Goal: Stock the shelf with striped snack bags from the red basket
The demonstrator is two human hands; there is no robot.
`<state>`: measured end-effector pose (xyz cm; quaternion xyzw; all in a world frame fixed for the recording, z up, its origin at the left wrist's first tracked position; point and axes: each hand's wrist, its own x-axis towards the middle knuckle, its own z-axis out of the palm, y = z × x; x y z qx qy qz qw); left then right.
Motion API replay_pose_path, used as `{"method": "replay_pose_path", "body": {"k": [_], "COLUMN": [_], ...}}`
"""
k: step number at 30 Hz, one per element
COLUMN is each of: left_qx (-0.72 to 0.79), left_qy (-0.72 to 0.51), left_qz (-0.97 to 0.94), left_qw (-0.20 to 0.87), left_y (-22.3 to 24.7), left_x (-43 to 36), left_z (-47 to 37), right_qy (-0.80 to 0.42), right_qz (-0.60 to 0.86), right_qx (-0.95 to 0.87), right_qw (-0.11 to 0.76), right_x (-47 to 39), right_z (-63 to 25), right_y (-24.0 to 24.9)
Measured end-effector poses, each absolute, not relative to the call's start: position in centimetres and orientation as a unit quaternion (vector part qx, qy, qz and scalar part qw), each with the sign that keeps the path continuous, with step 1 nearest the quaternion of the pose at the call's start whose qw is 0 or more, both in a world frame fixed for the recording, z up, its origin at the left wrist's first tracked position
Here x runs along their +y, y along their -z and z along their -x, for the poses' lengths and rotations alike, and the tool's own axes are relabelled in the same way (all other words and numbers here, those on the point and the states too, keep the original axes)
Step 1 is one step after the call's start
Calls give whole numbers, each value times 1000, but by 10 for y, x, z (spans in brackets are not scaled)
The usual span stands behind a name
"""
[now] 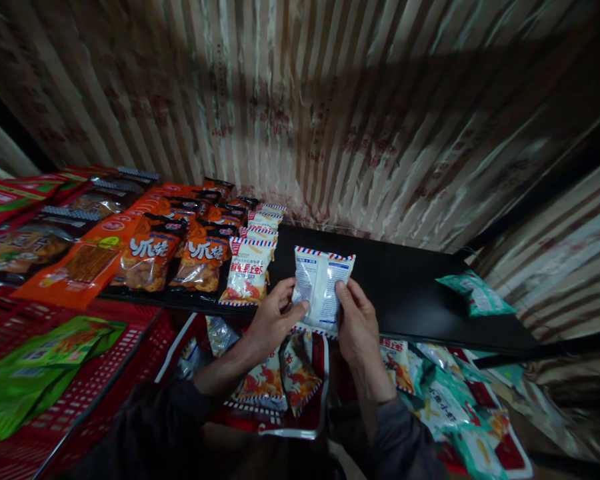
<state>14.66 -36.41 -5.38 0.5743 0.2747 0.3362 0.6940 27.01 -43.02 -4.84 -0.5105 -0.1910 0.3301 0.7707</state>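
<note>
A white snack bag (324,287) with red and blue striped edges is held up over the front of the black shelf (400,287), its printed back towards me. My left hand (275,317) grips its left side, thumb across the lower left. On the right side, my right hand (357,320) pinches it with the thumb on top. Just left of it stands a row of similar white bags (247,270) showing red shrimp pictures. Below my hands, a red basket (325,387) with a white rim holds more of these bags.
Orange and black snack bags (200,257) fill the shelf's left part. A teal bag (475,293) lies at its right end. At lower left, a red basket (130,327) holds green bags (45,367); another at lower right holds teal bags (445,400). Striped sheeting (300,120) hangs behind.
</note>
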Motion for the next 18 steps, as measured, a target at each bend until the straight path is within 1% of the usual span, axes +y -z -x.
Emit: {"method": "replay_pose_path", "body": {"k": [7, 13, 15, 18], "left_qx": [271, 239, 240, 263], "left_qy": [-319, -276, -291, -335], "left_qz": [-587, -557, -553, -553], "left_qw": [693, 746, 743, 716], "left_y": [42, 43, 44, 46], "left_x": [-360, -365, -365, -362], "left_z": [-145, -144, -145, -147], "right_qy": [-332, -319, -270, -137], "right_qz": [518, 541, 564, 624], "right_qx": [-182, -211, -241, -291], "right_qw": [767, 749, 742, 712], "right_x": [-432, -433, -433, -436], "right_z": [-276, -276, -276, -274], "right_y": [48, 50, 52, 53]}}
